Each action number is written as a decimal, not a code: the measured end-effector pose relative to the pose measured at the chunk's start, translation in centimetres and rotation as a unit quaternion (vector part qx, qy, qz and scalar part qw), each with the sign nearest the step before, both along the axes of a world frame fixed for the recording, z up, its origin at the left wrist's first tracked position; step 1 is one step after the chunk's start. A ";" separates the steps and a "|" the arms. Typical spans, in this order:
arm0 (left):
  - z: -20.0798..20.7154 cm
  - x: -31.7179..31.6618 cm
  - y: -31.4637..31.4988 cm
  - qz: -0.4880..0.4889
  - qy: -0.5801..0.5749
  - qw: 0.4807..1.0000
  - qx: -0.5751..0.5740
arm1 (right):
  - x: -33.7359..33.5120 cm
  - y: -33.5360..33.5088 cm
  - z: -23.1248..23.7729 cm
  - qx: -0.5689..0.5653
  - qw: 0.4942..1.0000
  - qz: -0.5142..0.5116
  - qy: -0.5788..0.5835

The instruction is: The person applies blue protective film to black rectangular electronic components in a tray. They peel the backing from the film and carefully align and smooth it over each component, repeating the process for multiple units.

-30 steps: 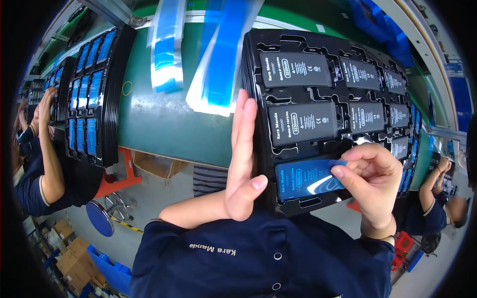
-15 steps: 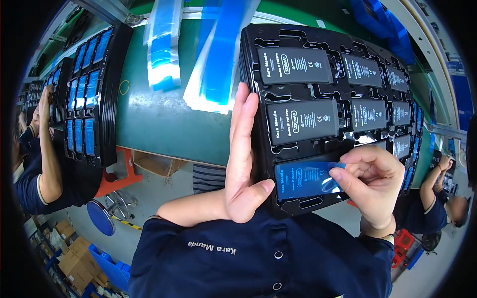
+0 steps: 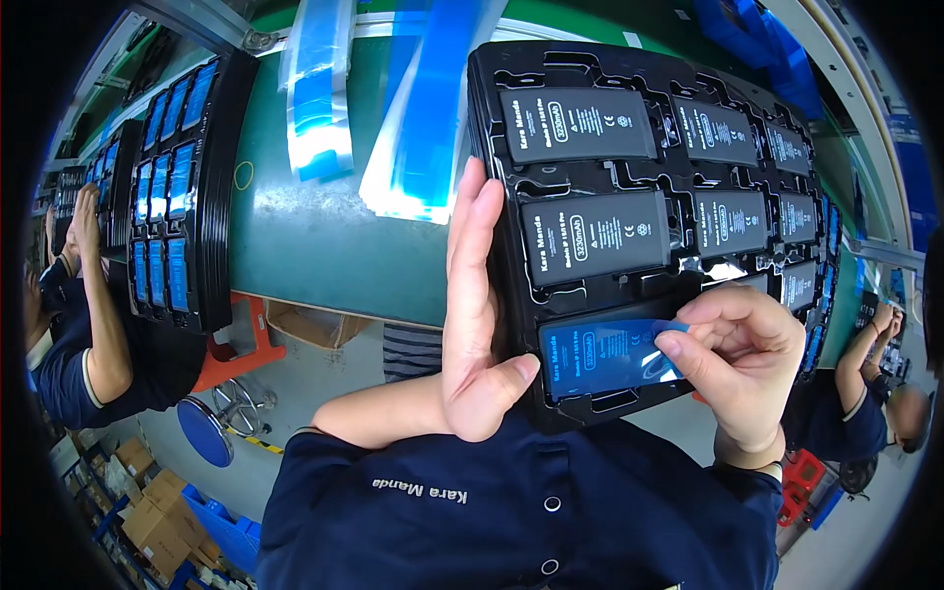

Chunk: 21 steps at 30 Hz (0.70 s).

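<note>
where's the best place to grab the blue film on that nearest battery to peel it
Probably at its right end, coming from the right: there the blue film already curls up off the battery in the black tray, where the right hand pinches it. The left hand braces the tray's left edge.

A black moulded tray (image 3: 511,295) sits at the near edge of the green tabletop, its pockets each holding a flat rectangular battery lying face up. The battery (image 3: 602,356) in the tray's near left corner pocket is covered by a glossy blue protective film (image 3: 644,346), whose right end is lifted slightly off its surface. The batteries further along the tray show bare dark grey faces with white print.
</note>
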<state>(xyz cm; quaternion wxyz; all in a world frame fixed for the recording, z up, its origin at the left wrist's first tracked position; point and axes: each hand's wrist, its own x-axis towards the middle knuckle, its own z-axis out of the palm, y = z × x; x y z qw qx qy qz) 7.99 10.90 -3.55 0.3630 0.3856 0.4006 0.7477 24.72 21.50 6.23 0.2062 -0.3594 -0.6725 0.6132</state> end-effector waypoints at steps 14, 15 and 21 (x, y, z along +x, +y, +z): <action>-0.4 -0.4 0.2 -0.014 0.029 0.999 0.010 | 0.0 0.3 -0.6 0.057 0.998 0.025 0.003; -0.5 -0.5 0.2 -0.018 0.038 0.999 0.009 | 0.0 0.3 -0.6 0.055 0.998 0.024 0.003; -0.4 -0.2 0.2 -0.010 0.016 1.000 0.012 | -0.1 0.2 -0.7 0.056 0.998 0.018 0.003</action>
